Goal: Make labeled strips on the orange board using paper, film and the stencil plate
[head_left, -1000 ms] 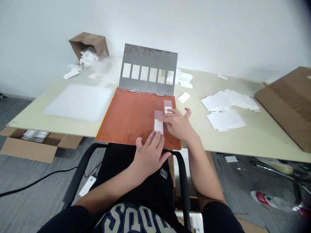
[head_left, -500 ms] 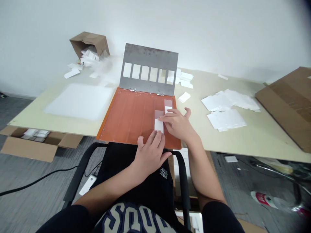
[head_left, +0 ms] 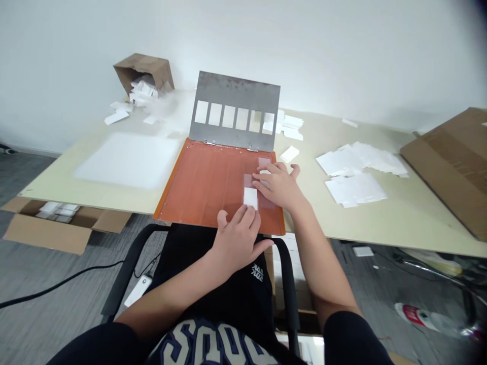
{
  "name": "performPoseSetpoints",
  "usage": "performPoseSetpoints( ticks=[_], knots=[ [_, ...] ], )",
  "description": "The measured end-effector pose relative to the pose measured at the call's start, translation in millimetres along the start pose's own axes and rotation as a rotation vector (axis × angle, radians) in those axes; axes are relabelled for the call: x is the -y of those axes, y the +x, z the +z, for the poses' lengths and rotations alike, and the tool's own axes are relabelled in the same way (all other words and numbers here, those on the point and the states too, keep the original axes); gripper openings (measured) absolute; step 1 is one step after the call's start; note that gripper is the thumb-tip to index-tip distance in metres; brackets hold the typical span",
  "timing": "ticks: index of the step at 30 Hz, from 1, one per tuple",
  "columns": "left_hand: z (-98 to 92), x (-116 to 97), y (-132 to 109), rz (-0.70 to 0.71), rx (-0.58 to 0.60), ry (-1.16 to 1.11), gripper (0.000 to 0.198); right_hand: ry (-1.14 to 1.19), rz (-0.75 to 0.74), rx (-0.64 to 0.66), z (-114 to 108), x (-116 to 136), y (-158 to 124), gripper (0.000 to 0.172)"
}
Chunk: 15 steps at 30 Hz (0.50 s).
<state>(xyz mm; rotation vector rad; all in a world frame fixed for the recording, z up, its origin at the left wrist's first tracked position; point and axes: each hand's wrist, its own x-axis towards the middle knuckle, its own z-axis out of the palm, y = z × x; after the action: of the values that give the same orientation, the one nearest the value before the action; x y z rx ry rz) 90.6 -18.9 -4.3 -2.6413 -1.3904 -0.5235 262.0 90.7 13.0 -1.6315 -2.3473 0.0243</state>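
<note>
I see the left hand with its thumb spread wide and its fingertips at the near end of a white rectangular card, which lies on the right part of a flat orange board. The right hand keeps its fingers apart above a translucent strip; contact I can't tell. A grey metal plate with rectangular cut-outs rises from the board's far edge.
</note>
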Motion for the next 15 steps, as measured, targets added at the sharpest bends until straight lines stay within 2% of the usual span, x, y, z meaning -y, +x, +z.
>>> performPoseSetpoints(
  ticks=[4, 11, 15],
  knots=[
    [0.4, -0.5, -0.3, 0.001, -0.008, 0.002, 0.056, 0.059, -0.005, -0.038, 4.8, -0.6, -1.7, 0.022],
    [1.4, -0.7, -0.9, -0.001, -0.034, 0.006, 0.057, 0.336, 0.058, -0.035, -0.1, 3.8, -3.6, 0.014],
    [1.5, -0.3, -1.4, -0.004, -0.030, 0.000, 0.057, 0.426, 0.092, -0.091, 1.0, 4.9, -5.5, 0.032]
  ],
)
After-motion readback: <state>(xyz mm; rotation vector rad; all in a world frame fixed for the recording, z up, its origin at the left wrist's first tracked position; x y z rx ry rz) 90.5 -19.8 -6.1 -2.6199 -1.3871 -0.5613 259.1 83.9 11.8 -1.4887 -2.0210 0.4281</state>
